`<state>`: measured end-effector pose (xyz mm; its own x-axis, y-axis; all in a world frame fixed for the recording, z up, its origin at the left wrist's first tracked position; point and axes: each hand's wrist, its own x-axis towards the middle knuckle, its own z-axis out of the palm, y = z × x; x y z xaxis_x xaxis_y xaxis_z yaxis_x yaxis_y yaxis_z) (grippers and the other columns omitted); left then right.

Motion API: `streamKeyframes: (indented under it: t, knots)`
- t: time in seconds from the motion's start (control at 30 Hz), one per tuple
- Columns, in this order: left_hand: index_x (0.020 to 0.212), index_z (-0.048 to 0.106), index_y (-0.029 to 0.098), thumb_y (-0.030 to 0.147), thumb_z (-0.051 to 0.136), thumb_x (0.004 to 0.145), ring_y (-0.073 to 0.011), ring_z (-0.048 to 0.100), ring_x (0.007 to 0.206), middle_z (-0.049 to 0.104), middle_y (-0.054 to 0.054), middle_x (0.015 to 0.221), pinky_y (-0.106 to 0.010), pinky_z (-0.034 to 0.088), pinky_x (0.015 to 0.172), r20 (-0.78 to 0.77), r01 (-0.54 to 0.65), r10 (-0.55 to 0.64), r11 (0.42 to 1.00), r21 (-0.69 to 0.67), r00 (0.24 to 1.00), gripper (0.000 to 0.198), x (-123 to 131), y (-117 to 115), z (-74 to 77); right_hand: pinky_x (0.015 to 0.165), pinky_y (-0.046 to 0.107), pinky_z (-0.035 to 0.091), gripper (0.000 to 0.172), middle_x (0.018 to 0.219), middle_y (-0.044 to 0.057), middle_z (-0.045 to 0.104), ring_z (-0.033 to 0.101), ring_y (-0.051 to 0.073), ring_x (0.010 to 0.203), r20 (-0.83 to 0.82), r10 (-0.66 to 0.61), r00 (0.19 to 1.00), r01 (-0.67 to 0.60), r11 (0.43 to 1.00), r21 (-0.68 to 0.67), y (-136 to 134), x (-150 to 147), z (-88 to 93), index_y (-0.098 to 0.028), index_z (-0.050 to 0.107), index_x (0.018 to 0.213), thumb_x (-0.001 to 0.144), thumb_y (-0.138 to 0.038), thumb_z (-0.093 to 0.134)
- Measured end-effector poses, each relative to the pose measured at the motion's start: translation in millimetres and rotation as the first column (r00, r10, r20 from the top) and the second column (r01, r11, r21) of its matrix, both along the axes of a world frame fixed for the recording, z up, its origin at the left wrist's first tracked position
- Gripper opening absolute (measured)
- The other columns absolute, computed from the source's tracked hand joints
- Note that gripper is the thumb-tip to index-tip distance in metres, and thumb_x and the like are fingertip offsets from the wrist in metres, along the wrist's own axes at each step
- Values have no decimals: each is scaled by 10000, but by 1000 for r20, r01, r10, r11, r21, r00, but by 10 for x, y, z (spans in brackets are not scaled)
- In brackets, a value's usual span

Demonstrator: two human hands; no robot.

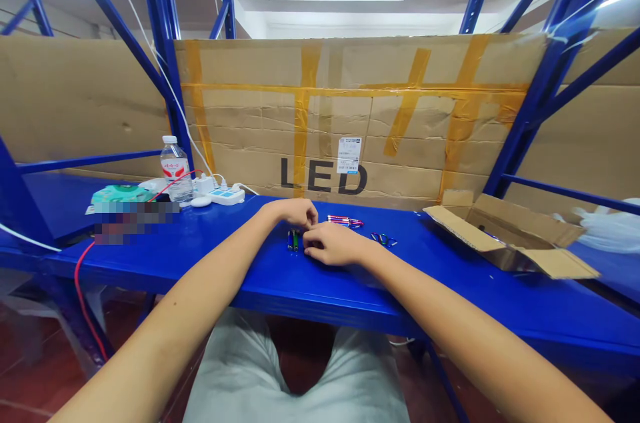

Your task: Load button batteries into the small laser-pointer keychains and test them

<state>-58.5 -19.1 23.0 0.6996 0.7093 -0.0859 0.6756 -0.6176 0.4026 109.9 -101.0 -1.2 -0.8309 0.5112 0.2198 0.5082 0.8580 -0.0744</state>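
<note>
The left hand (299,212) and right hand (332,244) meet on the blue bench (200,263), fingers curled by the tiny green sticks (293,239). I cannot tell if they pinch one. The sticks look light, hard and round, so they may roll. Pinch one at its middle.

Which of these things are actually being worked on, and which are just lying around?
In hand: left hand and right hand at the small green pieces; probably also the red-and-blue bundle and blue bits.
Lying about: water bottle, power strip, open cardboard box.
</note>
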Motion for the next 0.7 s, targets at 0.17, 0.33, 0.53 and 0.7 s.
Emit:
streamKeyframes:
  t: [0.17,0.33,0.53,0.7]
  knots:
    - [814,712,163,153,628,617,-131,590,669,700,-2,735,-222,418,600,13,4,-3,1000,-11,1000,214,62,-23,-37,579,237,353,70,764,26,648,547,136,661,60,-111,992,118,984,-134,-7,70,48,-187,626,819,764,-180,583]
    - [803,670,161,163,646,643,-139,614,690,703,-14,752,-230,430,598,25,27,-25,996,-85,999,162,105,-62,-40,537,227,367,125,667,-17,591,518,116,591,-9,-205,979,181,881,-437,180,413,168,-185,560,770,653,-146,586]
    - [847,605,160,150,661,646,-157,642,752,713,-30,781,-240,443,629,98,71,-53,980,-189,994,209,200,-153,-27,468,220,345,321,610,-54,546,464,94,485,-405,-433,805,108,779,-617,360,939,334,-191,487,981,670,-174,565]
    - [827,660,157,191,589,739,-140,611,750,689,-18,801,-243,440,692,207,30,-61,988,152,976,118,329,-142,-149,436,196,324,245,585,-29,538,472,86,493,-449,-557,699,205,757,-620,266,1057,308,-154,573,941,704,-208,601]
